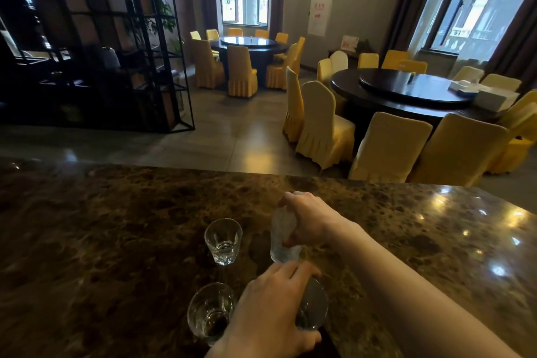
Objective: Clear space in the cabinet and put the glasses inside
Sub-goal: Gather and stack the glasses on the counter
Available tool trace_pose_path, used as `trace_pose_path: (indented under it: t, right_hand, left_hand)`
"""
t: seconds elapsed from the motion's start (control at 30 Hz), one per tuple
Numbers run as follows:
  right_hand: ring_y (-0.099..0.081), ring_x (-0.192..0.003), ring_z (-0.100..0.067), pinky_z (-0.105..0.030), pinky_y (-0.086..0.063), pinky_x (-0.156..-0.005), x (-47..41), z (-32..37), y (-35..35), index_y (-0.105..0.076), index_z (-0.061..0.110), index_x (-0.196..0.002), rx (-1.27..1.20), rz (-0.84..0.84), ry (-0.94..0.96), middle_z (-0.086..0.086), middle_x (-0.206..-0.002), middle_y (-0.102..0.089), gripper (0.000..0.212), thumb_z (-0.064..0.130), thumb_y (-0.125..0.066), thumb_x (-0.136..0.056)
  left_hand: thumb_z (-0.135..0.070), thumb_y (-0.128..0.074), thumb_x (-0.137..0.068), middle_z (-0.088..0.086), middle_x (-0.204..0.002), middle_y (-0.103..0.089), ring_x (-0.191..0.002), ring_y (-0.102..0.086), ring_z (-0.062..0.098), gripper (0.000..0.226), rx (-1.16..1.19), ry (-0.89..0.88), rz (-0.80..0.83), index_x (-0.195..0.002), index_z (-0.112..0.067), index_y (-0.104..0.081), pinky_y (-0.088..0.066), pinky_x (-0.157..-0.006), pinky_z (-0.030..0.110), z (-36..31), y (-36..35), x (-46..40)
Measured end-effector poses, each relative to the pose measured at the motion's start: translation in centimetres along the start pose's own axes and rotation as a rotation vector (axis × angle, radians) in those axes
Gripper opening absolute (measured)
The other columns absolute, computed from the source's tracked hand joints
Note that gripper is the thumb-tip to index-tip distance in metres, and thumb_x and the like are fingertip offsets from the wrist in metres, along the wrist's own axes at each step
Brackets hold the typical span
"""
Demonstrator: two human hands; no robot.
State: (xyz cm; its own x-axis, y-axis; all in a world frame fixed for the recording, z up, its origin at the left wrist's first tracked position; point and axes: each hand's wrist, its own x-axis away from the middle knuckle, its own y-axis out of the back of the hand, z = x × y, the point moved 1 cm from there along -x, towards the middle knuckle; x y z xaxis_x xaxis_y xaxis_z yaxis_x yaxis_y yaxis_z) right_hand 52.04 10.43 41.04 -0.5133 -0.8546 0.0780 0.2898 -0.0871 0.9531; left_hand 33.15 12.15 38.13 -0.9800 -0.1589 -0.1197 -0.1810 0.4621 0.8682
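Several clear drinking glasses stand on a dark brown marble counter (pixel 116 227). My right hand (pixel 308 218) grips the far right glass (pixel 280 244) from above, fingers wrapped around its rim. My left hand (pixel 267 311) is closed over the near right glass (pixel 312 311), covering most of it. A free glass (pixel 223 241) stands upright to the left of the right hand. Another free glass (pixel 210 311) stands beside my left hand, at its left. No cabinet shows in this view.
Beyond the counter's far edge lies a dining room: two round dark tables (pixel 406 90) ringed by yellow-covered chairs (pixel 325 125), a black metal shelf frame (pixel 116 38) at the left, and tiled floor (pixel 226 131) between them.
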Motion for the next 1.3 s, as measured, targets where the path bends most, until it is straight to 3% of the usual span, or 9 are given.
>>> trace_pose_path:
  t: [0.37, 0.63, 0.8, 0.9, 1.07, 1.2, 1.3]
  right_hand:
    - [-0.054, -0.114, -0.019, -0.032, -0.059, -0.084, 0.4, -0.6, -0.4, -0.047, 0.027, -0.136, 0.003, 0.002, -0.015, 0.003, -0.125, -0.053, 0.086, 0.034, -0.093, -0.064]
    - [-0.054, -0.118, -0.021, -0.032, -0.058, -0.086, 0.8, -0.4, -0.4, -0.044, 0.026, -0.14, 0.02, 0.007, -0.014, 0.003, -0.131, -0.052, 0.089, 0.034, -0.092, -0.066]
    - [-0.05, -0.124, -0.02, -0.035, -0.052, -0.094, 1.3, -0.6, 0.3, -0.041, 0.031, -0.144, 0.027, 0.027, -0.008, 0.005, -0.136, -0.049, 0.089, 0.051, -0.085, -0.07]
    - [-0.05, -0.125, -0.02, -0.039, -0.05, -0.099, 1.5, -0.1, 0.9, -0.041, 0.031, -0.146, 0.049, -0.048, 0.025, 0.004, -0.137, -0.051, 0.085, 0.062, -0.076, -0.075]
    - [-0.053, -0.122, -0.018, -0.038, -0.053, -0.095, 0.4, 3.3, 0.0, -0.045, 0.035, -0.142, 0.043, -0.173, 0.156, 0.006, -0.134, -0.052, 0.075, 0.057, -0.077, -0.077]
    - [-0.05, -0.122, -0.021, -0.041, -0.052, -0.095, -1.1, 7.0, -2.7, -0.043, 0.033, -0.143, 0.06, -0.087, 0.238, 0.003, -0.135, -0.05, 0.081, 0.045, -0.083, -0.074]
    - [-0.048, -0.123, -0.022, -0.041, -0.051, -0.096, -2.2, 8.8, -4.8, -0.04, 0.033, -0.147, 0.07, 0.023, 0.26, 0.001, -0.136, -0.049, 0.089, 0.034, -0.087, -0.072]
  left_hand:
    - [-0.056, -0.074, -0.067, -0.023, -0.13, -0.046, -0.119, -0.041, 0.002, 0.074, -0.016, -0.022, 0.002, -0.127, -0.05, -0.032, -0.042, -0.097, 0.03, 0.6, -0.2, -0.3]
    - [-0.058, -0.075, -0.069, -0.023, -0.135, -0.041, -0.125, -0.039, 0.004, 0.08, -0.01, -0.026, 0.006, -0.132, -0.052, -0.026, -0.041, -0.101, 0.034, 0.6, -0.1, -0.3]
    - [-0.069, -0.069, -0.071, -0.029, -0.143, -0.026, -0.132, -0.03, -0.001, 0.089, -0.001, -0.054, -0.01, -0.14, -0.056, -0.015, -0.033, -0.108, 0.03, 0.4, 0.8, 0.7]
    - [-0.08, -0.061, -0.067, -0.038, -0.135, -0.031, -0.126, -0.032, -0.011, 0.087, 0.039, 0.044, -0.099, -0.139, -0.06, -0.017, -0.033, -0.106, 0.024, 1.7, 2.0, 3.0]
    - [-0.084, -0.062, -0.061, -0.044, -0.129, -0.029, -0.123, -0.037, -0.011, 0.083, 0.041, 0.288, -0.155, -0.133, -0.065, -0.024, -0.035, -0.107, 0.023, 5.9, 4.9, 7.7]
    - [-0.077, -0.072, -0.059, -0.039, -0.142, -0.014, -0.135, -0.021, -0.004, 0.105, 0.027, 0.373, -0.057, -0.143, -0.06, -0.011, -0.028, -0.116, 0.034, 8.6, 6.1, 9.3]
    - [-0.075, -0.074, -0.059, -0.03, -0.154, -0.01, -0.141, -0.015, -0.001, 0.114, 0.029, 0.374, 0.001, -0.148, -0.055, -0.006, -0.022, -0.118, 0.036, 9.6, 6.1, 9.1]
